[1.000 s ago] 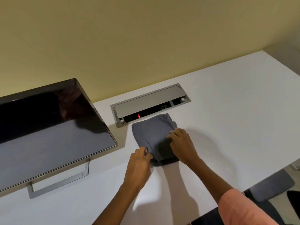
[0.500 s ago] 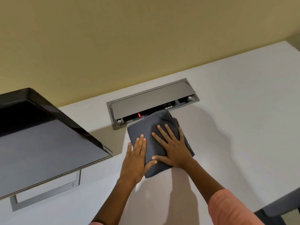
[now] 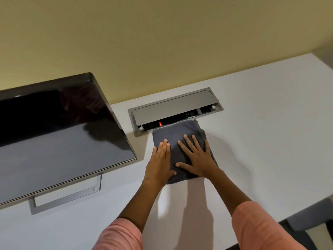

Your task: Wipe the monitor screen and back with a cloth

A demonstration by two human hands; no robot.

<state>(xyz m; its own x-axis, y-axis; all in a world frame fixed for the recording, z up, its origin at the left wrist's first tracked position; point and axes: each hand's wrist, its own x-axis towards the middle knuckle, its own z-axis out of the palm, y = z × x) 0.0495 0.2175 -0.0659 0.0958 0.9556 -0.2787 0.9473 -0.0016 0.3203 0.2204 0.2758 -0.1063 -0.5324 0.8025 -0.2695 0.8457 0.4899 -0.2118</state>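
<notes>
While flat beneath both spread grips, left hand [image 3: 159, 162] and right hand [image 3: 197, 157]: folded cloth [image 3: 177, 131].

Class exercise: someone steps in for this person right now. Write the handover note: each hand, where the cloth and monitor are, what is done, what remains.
Left hand: flat, fingers straight, pressing the folded dark grey cloth.
Right hand: flat, fingers spread, pressing the same cloth.
The cloth lies on the white desk, its far edge at the grey recessed cable box.
The black flat-screen monitor stands to the left on its silver stand, apart from the cloth.
Done: cloth folded flat.
Left: pick it up, then wipe the screen and the back.
</notes>
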